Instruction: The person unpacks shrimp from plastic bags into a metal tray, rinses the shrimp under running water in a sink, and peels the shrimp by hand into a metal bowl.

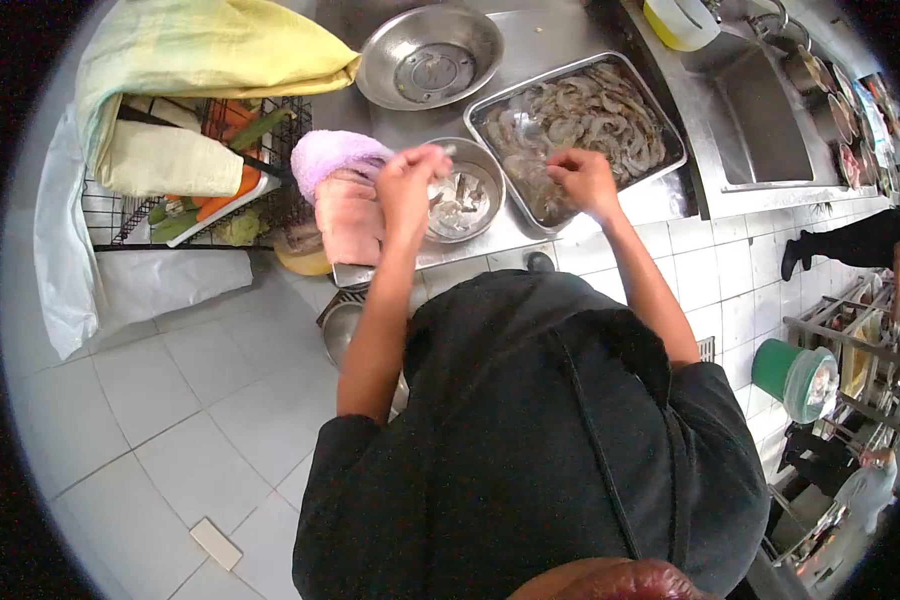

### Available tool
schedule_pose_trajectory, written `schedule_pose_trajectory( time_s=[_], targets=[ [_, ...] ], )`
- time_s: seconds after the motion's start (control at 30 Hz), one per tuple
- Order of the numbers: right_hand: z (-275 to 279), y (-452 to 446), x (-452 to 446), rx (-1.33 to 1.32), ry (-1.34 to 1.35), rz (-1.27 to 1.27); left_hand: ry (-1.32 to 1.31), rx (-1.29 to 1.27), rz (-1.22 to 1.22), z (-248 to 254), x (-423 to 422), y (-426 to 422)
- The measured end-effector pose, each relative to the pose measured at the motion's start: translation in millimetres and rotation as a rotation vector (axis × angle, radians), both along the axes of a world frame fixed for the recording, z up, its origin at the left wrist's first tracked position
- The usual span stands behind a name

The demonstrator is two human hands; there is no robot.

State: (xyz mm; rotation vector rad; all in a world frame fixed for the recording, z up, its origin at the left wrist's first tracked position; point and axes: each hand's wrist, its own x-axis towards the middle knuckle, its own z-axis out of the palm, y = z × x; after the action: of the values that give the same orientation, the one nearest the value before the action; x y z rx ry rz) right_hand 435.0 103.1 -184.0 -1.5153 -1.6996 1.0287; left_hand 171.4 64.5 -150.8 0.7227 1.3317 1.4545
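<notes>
Over the left rim of a small metal bowl, my left hand is closed with a small pale shrimp at its fingertips. Several shrimp pieces lie inside that bowl. My right hand hovers at the near edge of a rectangular metal tray, its fingers pinched together; what they hold, if anything, is too small to make out. Grey raw shrimp fill much of the tray, some in a wet, shiny heap at its left end.
A perforated metal bowl stands behind. To the left are a pink towel, a pinkish folded cloth and a wire basket with vegetables. A sink is at right. Beyond are a green bucket and other people.
</notes>
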Motion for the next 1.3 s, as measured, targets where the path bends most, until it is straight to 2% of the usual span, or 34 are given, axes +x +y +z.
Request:
schedule_pose_trajectory(
  time_s=[0.03,0.07,0.1,0.13,0.17,0.2,0.23,0.33,0.4,0.47,0.53,0.6,0.67,0.7,0.73,0.77,0.8,0.87,0.97,1.1,1.3],
  targets=[
    [-3.7,-0.2,13.2,-0.010,0.003,-0.056,0.006,0.042,0.057,13.4,4.1,16.3],
    [-9.4,1.8,25.1,-0.009,0.031,-0.078,0.143,0.110,0.041,21.0,-2.2,36.3],
    [-16.7,5.2,36.6,-0.011,0.057,-0.099,0.206,0.165,0.124,36.7,-1.1,57.8],
    [-22.8,7.2,46.1,-0.016,0.082,-0.121,0.481,0.167,0.185,40.8,-10.2,84.1],
    [-18.1,8.3,51.7,0.013,-0.005,-0.148,0.643,0.247,0.264,52.0,-9.6,107.7],
    [-14.3,7.7,57.0,0.057,-0.060,-0.133,0.738,0.357,0.182,48.5,-23.2,134.3],
    [-10.7,9.4,61.5,0.106,-0.113,-0.115,0.961,0.391,0.224,58.7,-21.2,148.8],
    [-21.9,22.1,75.2,0.270,-0.399,-0.028,1.244,0.503,0.228,54.6,17.1,153.4],
    [-30.2,24.3,77.7,0.454,-0.641,0.050,1.205,0.371,-0.110,38.1,62.6,131.0],
    [-38.4,24.1,78.2,0.434,-0.730,0.182,1.495,0.314,-0.274,-17.1,97.7,116.4],
    [-43.3,29.3,81.7,0.373,-0.808,0.343,1.545,0.157,-0.524,-44.4,131.2,88.3],
    [-33.3,41.3,86.3,0.420,-0.762,0.334,1.737,-0.072,-0.612,-61.7,156.8,61.2],
    [-21.2,54.8,87.8,0.390,-0.646,0.320,1.690,-0.162,-0.677,-76.4,164.9,49.3],
    [-16.7,61.2,85.4,0.403,-0.684,0.364,1.657,-0.187,-0.685,-81.4,166.1,45.6],
    [-19.5,68.5,82.0,0.500,-0.649,0.406,1.627,-0.204,-0.692,-81.1,167.4,44.5],
    [-24.3,73.4,78.4,0.591,-0.613,0.444,1.637,-0.027,-0.491,-81.5,169.3,38.3],
    [-28.8,76.3,75.5,0.679,-0.578,0.479,1.594,-0.012,-0.498,-80.5,166.1,41.1],
    [-35.7,81.1,66.6,0.671,-0.686,0.553,1.503,0.020,-0.506,-66.6,159.0,50.4],
    [-51.0,89.4,50.2,0.632,-0.728,0.649,1.310,0.048,-0.365,-47.3,159.8,44.2],
    [-65.0,95.6,45.9,0.653,-0.809,0.655,1.237,0.021,-0.304,-32.7,163.8,29.2],
    [-42.9,98.5,48.9,0.541,-0.627,0.566,1.037,0.160,-0.136,-30.0,154.5,25.4]
  ],
)
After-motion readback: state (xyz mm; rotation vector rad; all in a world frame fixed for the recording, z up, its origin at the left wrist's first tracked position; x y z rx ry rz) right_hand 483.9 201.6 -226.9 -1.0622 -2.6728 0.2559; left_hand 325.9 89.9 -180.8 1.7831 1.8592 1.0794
